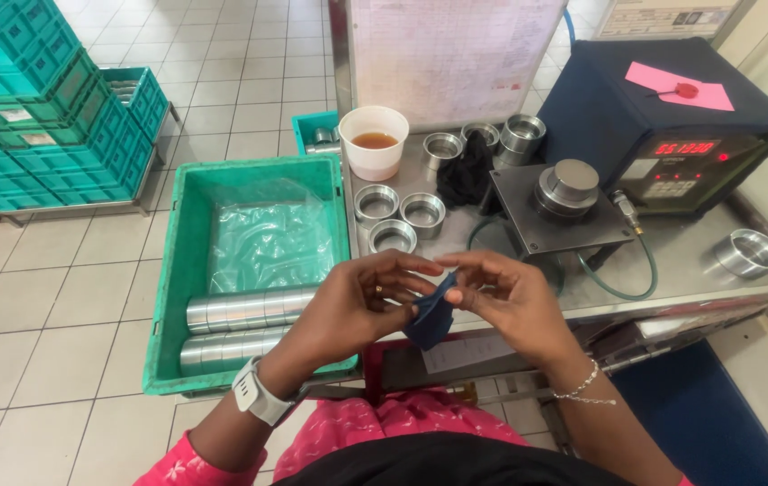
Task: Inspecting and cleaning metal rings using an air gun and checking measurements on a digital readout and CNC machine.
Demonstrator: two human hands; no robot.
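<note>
Here, cloth: a small dark blue cloth [431,315] hangs between both hands, just in front of the bench [690,256] edge and above the pink lap; its upper corner is pinched, the rest droops downward.
Long axis: roughly vertical, tilted a little toward the left hand.
Left hand [361,301]: touching the cloth from its left side, fingers curled, thumb and forefinger closing on the upper edge; a white wristwatch [256,396] sits on that wrist.
Right hand [510,292]: touching the cloth from its right side, fingertips pinching the top corner; a thin bead bracelet [582,387] on the wrist.
Grip: both hands clenched lightly on the cloth, neither released.
Nearer hand: both equally close, meeting at the cloth's top.
Pose: forearms come in from below, palms turned inward toward each other.
Beyond the cloth: three short steel rings [397,216] lie on the bench, well apart from the hands; a cup of brown liquid [374,141] stands farther back.
Left of the cloth: a green crate [177,270] holding rows of stacked steel rings [244,310].
Right of the cloth: a gauge stand with a steel cylinder [566,187], and a dark blue instrument box [663,117] behind it.
</note>
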